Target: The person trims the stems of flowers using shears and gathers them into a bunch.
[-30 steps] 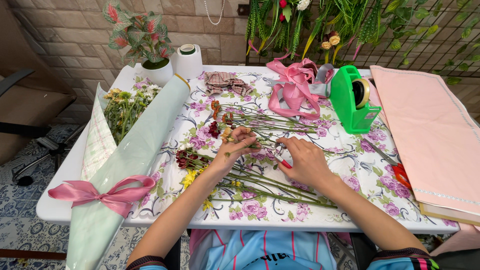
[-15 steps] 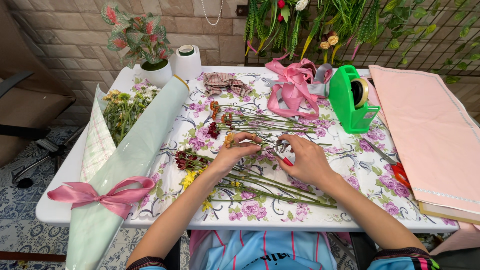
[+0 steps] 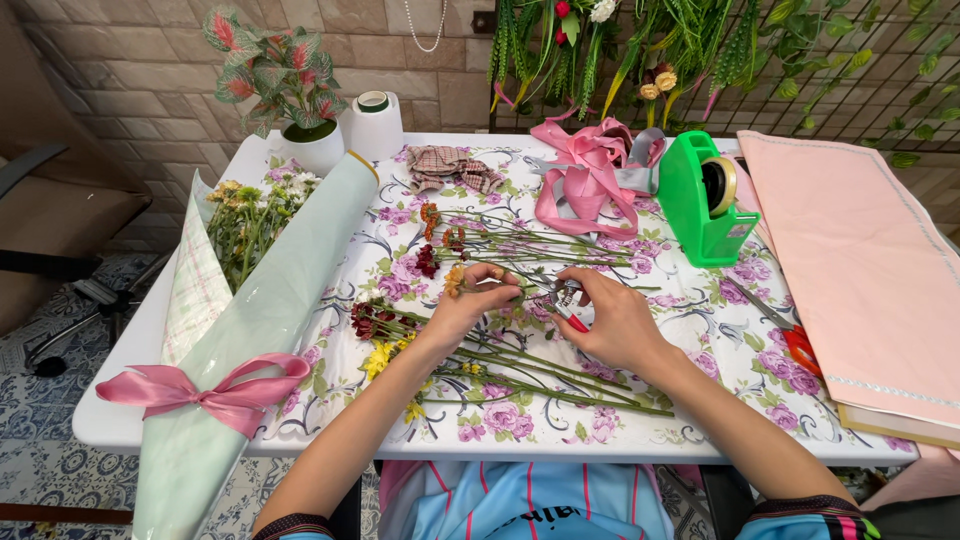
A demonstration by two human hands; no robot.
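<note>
1. Nearest the person, loose cut flowers [image 3: 520,375] lie on the floral tablecloth [image 3: 640,420] just this side of the hands, their long green stems fanning to the right and the yellow and dark red heads to the left.
2. The left hand [image 3: 470,305] pinches one thin flower stem [image 3: 497,284] between thumb and fingers, close behind its small orange bloom, so the grip is narrow and closed on the stem. The stem looks light, bendy and easily bruised; a soft pinch on the bare green part, away from the petals, seems the safe place to hold.
3. The right hand [image 3: 615,320], touching distance to the right of that stem, is wrapped around small cutters with red handles [image 3: 568,300], whose tip points at the stem. These look rigid and small, best held by the handles.
4. Beyond the stem lie more flowers [image 3: 470,240], then a pink ribbon pile [image 3: 590,175].
5. Right of the stem stands a green tape dispenser [image 3: 700,200]; further right, pink paper sheets [image 3: 860,260].
6. Left of the stem lies a wrapped bouquet [image 3: 250,300] with a pink bow.
</note>
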